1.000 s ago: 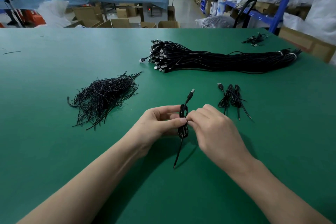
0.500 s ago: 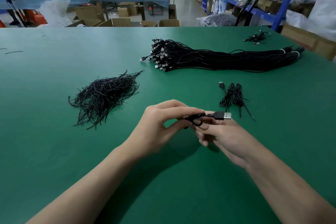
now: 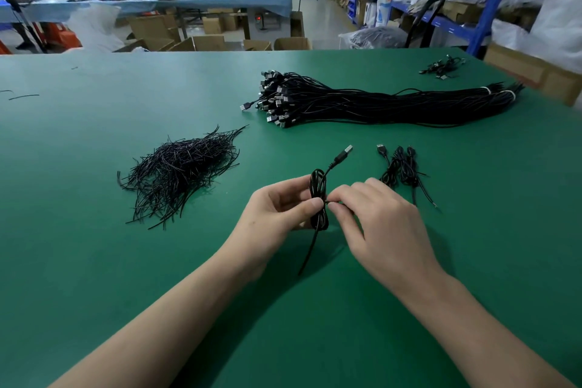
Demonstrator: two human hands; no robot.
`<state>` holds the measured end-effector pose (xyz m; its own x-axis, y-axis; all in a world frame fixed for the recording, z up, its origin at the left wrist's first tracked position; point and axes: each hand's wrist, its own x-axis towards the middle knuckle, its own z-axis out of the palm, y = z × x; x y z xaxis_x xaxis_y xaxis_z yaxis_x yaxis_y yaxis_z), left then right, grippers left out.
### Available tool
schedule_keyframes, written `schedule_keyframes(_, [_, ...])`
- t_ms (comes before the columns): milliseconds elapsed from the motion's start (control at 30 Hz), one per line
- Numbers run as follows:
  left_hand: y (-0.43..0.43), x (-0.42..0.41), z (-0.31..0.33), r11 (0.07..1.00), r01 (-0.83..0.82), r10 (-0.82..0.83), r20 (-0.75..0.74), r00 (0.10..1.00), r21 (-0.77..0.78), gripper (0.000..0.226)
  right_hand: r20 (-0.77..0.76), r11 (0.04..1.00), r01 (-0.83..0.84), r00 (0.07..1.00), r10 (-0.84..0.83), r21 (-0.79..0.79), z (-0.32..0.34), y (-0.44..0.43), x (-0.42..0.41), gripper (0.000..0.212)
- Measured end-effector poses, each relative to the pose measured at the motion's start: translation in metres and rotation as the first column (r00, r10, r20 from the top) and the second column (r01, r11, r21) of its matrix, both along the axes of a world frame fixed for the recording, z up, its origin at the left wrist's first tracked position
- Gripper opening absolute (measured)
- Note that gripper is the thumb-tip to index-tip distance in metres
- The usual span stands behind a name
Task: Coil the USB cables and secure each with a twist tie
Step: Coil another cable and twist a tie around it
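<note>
- L hand (image 3: 277,208) grips the coiled cable (image 3: 317,181) at its waist, thumb + fingers curled round it. It's held just off the table (image 3: 94,261), mid-width, toward the near edge, prob. so the loops can't spring apart.
- R hand (image 3: 378,214) pinches at the same waist, thumb + forefinger tips closed on a short dark stub, likely the twist tie (image 3: 327,201); too small to be sure. Other fingers curled.
- USB plug (image 3: 347,149) sticks out toward the far edge and the loose tail (image 3: 310,249) trails toward the near edge, both left free of the wrap.
- Pile of spare ties (image 3: 182,173) lies left of the hands, handy for the L hand.
- Done coils (image 3: 400,167) lie just right of the R hand, knuckles partly covering them.
- Big uncoiled bundle (image 3: 378,104) lies beyond, toward the far edge, w/ a few more cables (image 3: 444,66) near the far-right corner.
- Only block: own fingertips hide the twist itself.
</note>
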<state>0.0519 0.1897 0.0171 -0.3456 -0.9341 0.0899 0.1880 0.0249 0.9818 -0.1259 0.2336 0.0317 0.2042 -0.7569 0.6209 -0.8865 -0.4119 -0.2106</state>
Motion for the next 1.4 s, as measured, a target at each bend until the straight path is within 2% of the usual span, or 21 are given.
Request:
schedule_keyframes(100, [0.002, 0.001, 0.0, 0.999, 0.049, -0.05, 0.078, 0.996, 0.013, 0.021, -0.087, 0.999, 0.02, 0.996, -0.023, -0.044, 0.002, 0.0, 0.001, 0.012])
schedule_keyframes(167, [0.003, 0.0, 0.0, 0.999, 0.026, -0.02, 0.123, 0.992, -0.047, 0.019, -0.079, 0.999, 0.031, 0.996, -0.03, 0.011, 0.003, 0.002, 0.002, 0.013])
schedule_keyframes(233, [0.002, 0.0, 0.0, 0.979, -0.027, 0.074, 0.231, 0.97, -0.2, 0.021, 0.081, 0.986, 0.005, 0.996, -0.019, 0.167, 0.003, 0.002, 0.005, 0.018])
schedule_keyframes(300, [0.002, 0.001, 0.0, 0.916, -0.041, 0.184, 0.325, 0.928, -0.399, 0.02, 0.332, 0.938, -0.108, 0.943, -0.008, 0.329, 0.001, -0.001, 0.004, 0.022])
schedule_keyframes(367, [0.003, 0.003, 0.001, 0.809, -0.019, 0.272, 0.345, 0.899, -0.587, 0.019, 0.593, 0.853, -0.287, 0.805, -0.033, 0.436, 0.003, -0.002, 0.002, 0.022])
schedule_keyframes(433, [0.002, 0.005, 0.003, 0.668, 0.021, 0.351, 0.34, 0.873, -0.744, 0.018, 0.809, 0.733, -0.499, 0.575, -0.12, 0.463, 0.003, -0.002, 0.001, 0.02])
schedule_keyframes(467, [0.001, 0.006, 0.004, 0.601, 0.042, 0.39, 0.338, 0.857, -0.798, 0.018, 0.861, 0.69, -0.569, 0.482, -0.162, 0.448, 0.003, -0.002, 0.001, 0.02])
schedule_keyframes(500, [0.0, 0.006, 0.004, 0.568, 0.05, 0.409, 0.334, 0.849, -0.822, 0.018, 0.881, 0.673, -0.598, 0.438, -0.181, 0.436, 0.002, -0.002, 0.0, 0.019])
schedule_keyframes(533, [-0.001, 0.007, 0.004, 0.587, 0.037, 0.402, 0.331, 0.854, -0.809, 0.018, 0.883, 0.677, -0.597, 0.435, -0.177, 0.43, 0.001, -0.002, 0.0, 0.019])
schedule_keyframes(567, [-0.001, 0.007, 0.004, 0.658, 0.008, 0.364, 0.328, 0.872, -0.753, 0.019, 0.873, 0.7, -0.573, 0.462, -0.155, 0.427, 0.0, -0.002, 0.0, 0.018])
schedule_keyframes(633, [-0.001, 0.005, 0.004, 0.855, -0.052, 0.229, 0.285, 0.931, -0.516, 0.021, 0.801, 0.774, -0.464, 0.592, -0.092, 0.432, -0.001, -0.003, 0.003, 0.019])
schedule_keyframes(667, [-0.001, 0.004, 0.003, 0.918, -0.069, 0.171, 0.232, 0.958, -0.39, 0.022, 0.747, 0.817, -0.392, 0.661, -0.07, 0.423, -0.002, -0.003, 0.004, 0.019])
schedule_keyframes(733, [-0.001, 0.002, 0.001, 0.969, -0.099, 0.124, 0.097, 0.988, -0.226, 0.023, 0.655, 0.873, -0.27, 0.752, -0.072, 0.406, -0.005, -0.003, 0.005, 0.017])
schedule_keyframes(800, [-0.002, 0.001, 0.0, 0.985, -0.111, 0.111, -0.006, 0.994, -0.131, 0.025, 0.627, 0.848, -0.3, 0.777, -0.049, 0.437, -0.008, -0.002, 0.006, 0.019])
schedule_keyframes(900, [-0.003, 0.002, -0.003, 0.996, -0.054, 0.051, -0.033, 0.998, -0.068, 0.032, 0.706, 0.747, -0.469, 0.708, -0.002, 0.472, -0.009, -0.003, 0.009, 0.019])
schedule_keyframes(1000, [-0.004, 0.003, -0.004, 0.999, 0.007, -0.007, -0.006, 1.0, -0.037, 0.032, 0.705, 0.761, -0.458, 0.709, 0.002, 0.46, -0.009, -0.003, 0.01, 0.021])
schedule_keyframes(1133, [-0.005, 0.008, -0.003, 0.998, 0.01, -0.005, 0.087, 0.996, -0.055, 0.037, 0.617, 0.853, -0.265, 0.782, -0.083, 0.451, 0.003, -0.009, -0.002, 0.027])
schedule_keyframes(1233, [-0.005, 0.009, -0.004, 0.996, 0.019, -0.009, 0.12, 0.993, -0.085, 0.037, 0.513, 0.891, -0.037, 0.828, -0.225, 0.452, 0.023, -0.025, -0.03, 0.032])
schedule_keyframes(1300, [-0.005, 0.009, -0.005, 0.994, 0.022, -0.007, 0.136, 0.991, -0.104, 0.033, 0.407, 0.873, 0.129, 0.846, -0.345, 0.471, 0.034, -0.039, -0.053, 0.035])
schedule_keyframes(1400, [-0.006, 0.009, -0.008, 0.993, 0.03, -0.012, 0.153, 0.988, -0.114, 0.024, 0.246, 0.791, 0.315, 0.833, -0.495, 0.524, 0.036, -0.061, -0.081, 0.039])
